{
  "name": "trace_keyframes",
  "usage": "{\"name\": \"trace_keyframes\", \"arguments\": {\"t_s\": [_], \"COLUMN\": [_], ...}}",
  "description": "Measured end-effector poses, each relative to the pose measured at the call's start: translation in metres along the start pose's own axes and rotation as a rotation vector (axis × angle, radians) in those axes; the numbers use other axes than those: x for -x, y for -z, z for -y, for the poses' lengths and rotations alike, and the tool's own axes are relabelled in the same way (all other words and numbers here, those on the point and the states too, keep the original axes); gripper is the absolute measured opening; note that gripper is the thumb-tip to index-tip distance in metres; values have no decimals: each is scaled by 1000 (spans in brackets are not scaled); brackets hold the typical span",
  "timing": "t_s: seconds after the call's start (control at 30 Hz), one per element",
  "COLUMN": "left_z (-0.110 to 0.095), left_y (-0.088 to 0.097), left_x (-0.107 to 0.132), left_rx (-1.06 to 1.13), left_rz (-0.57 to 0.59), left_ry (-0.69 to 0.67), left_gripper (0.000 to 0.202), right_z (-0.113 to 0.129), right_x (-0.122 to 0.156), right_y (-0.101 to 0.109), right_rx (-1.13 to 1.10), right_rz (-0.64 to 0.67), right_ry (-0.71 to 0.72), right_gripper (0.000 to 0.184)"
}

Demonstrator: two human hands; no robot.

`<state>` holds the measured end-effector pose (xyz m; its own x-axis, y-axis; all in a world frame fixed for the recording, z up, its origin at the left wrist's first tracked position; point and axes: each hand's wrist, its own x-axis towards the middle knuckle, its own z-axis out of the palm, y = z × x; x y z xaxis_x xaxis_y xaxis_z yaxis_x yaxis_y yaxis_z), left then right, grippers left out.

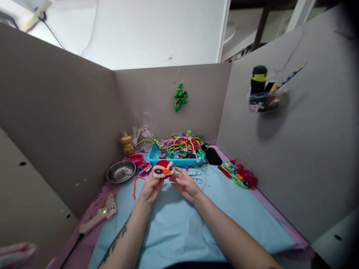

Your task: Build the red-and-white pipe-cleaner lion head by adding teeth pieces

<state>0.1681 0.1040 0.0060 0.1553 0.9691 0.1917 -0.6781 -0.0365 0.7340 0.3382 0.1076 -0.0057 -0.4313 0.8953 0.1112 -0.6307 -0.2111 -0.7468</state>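
My left hand (151, 185) is closed around a small pipe-cleaner figure (164, 169), red with a white fuzzy rim and blue and orange parts, held above the light blue mat (179, 224). My right hand (185, 184) hovers just right of it with fingers spread and curled slightly, holding nothing. A loose orange pipe cleaner (136, 185) lies on the mat to the left of my left hand. A pair of scissors (197, 176) lies just beyond my right hand.
A blue tray (157, 157) heaped with colourful pipe cleaners stands at the back. A steel bowl (120, 171), a pink glue gun (98, 216), a black phone (213, 156) and finished figures (238, 175) sit around. Grey partition walls enclose three sides.
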Motion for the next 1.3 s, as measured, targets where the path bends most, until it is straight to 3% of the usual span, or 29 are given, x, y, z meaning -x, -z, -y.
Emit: {"name": "trace_keyframes", "arguments": {"t_s": [0.1,0.13,0.2,0.27,0.33,0.4,0.47,0.57,0.67,0.73,0.87,0.93,1.03,1.17,1.23,1.3], "left_z": [-11,-14,-17,-17,-16,-13,-10,-8,-8,-9,-10,-10,-10,-10,-10,-10], "left_y": [16,22,32,39,42,41,39,33,26,22,20,22,27,28,27,25], "left_x": [-1,-2,-4,-6,-7,-7,-6,-4,-1,0,0,-1,-3,-4,-4,-4], "left_rx": [9,0,-12,-13,-1,20,39,42,28,12,17,23,25,35,42,45], "left_rz": [-156,-202,-261,-293,-300,-288,-259,-208,-156,-114,-91,-107,-128,-145,-134,-112], "left_ry": [-69,-86,-106,-116,-107,-91,-79,-67,-59,-54,-92,-113,-110,-92,-94,-102], "left_gripper": [39,37,36,34,31,28,27,29,35,40,47,48,44,44,46,47], "right_z": [-5,-7,-10,-13,-15,-17,-18,-18,-24,-31,-35,-18,32,115,140,146], "right_x": [-2,-4,-9,-14,-16,-17,-19,-26,-36,-41,-39,-31,-17,-3,1,4], "right_y": [6,7,7,4,-1,-7,-15,-26,-34,-35,-27,-19,-7,15,30,44], "right_rx": [169,257,447,587,638,611,555,450,394,443,738,826,670,409,533,751], "right_rz": [55,24,-192,-310,-238,-104,-41,142,324,303,119,142,139,-93,-265,-413], "right_ry": [-265,-279,-9,281,316,159,34,-9,-106,-109,-23,-42,37,339,445,433], "right_gripper": [42,38,33,32,27,25,36,61,68,58,30,23,19,10,17,30]}}
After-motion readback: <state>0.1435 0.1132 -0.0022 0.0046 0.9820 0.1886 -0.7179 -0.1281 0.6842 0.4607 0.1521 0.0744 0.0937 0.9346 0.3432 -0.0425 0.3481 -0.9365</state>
